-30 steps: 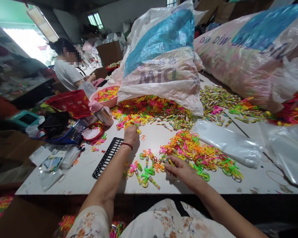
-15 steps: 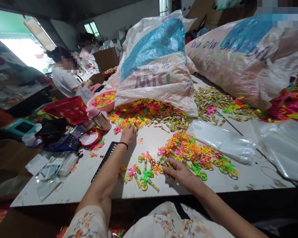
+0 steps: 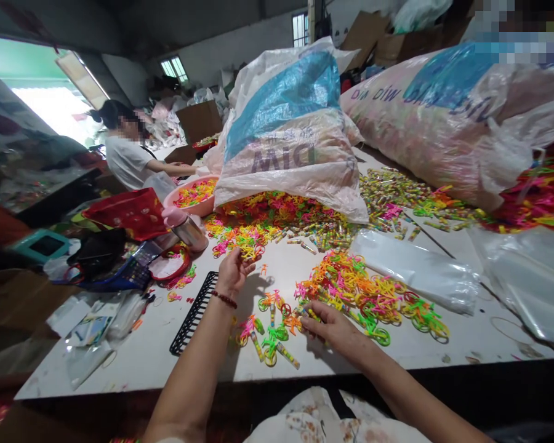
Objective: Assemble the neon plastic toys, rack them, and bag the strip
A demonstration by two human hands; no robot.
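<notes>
My left hand (image 3: 233,269) is lifted just above the white table (image 3: 143,357), fingers curled round a small yellow plastic toy piece taken from the far heap of coloured pieces (image 3: 268,218). My right hand (image 3: 330,323) lies on the table with its fingers pinched on a small candy tube at the edge of the near pile of toy bicycles (image 3: 369,289). Between my hands lie a few assembled toy bicycles with candy tubes (image 3: 270,329).
A black plastic comb-like rack (image 3: 194,311) lies left of my left arm. Two big printed sacks (image 3: 290,123) (image 3: 466,104) fill the back. Clear plastic bags (image 3: 420,267) lie at right. A pink basin (image 3: 189,194), a pink-capped bottle (image 3: 184,224), and a seated person (image 3: 124,151) are at far left.
My left hand has drawn back from the far heap and lifted, now holding a small yellow piece. My right hand stays at the near pile. The camera tilted slightly.
</notes>
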